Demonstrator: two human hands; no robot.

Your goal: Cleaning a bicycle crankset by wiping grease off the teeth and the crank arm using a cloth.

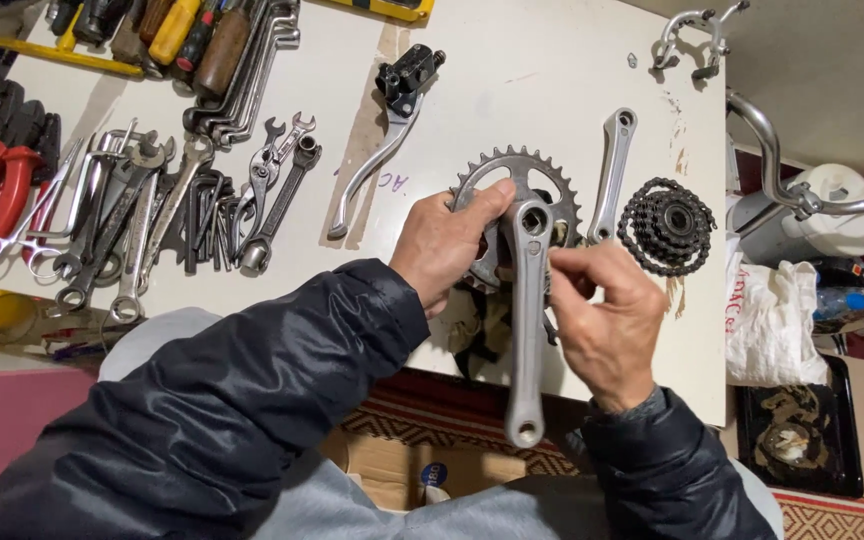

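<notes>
At centre frame, above the white table (572, 60), the left hand (444, 245) grips the toothed chainring (512, 172) while the right hand (607, 325) pinches narrowly at the silver crank arm (528, 330). A firm left-hand grip should keep the ring from turning; wrenches (142, 210) lie at left.

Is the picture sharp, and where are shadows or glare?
Head view: mostly sharp, right hand slightly blurred; soft shadow beside the brake lever on the table; mild shine on the crank; edges bend a little.

White worktable (552, 60), patterned rug (832, 515), pink wall (2, 440) w/ even light
</notes>
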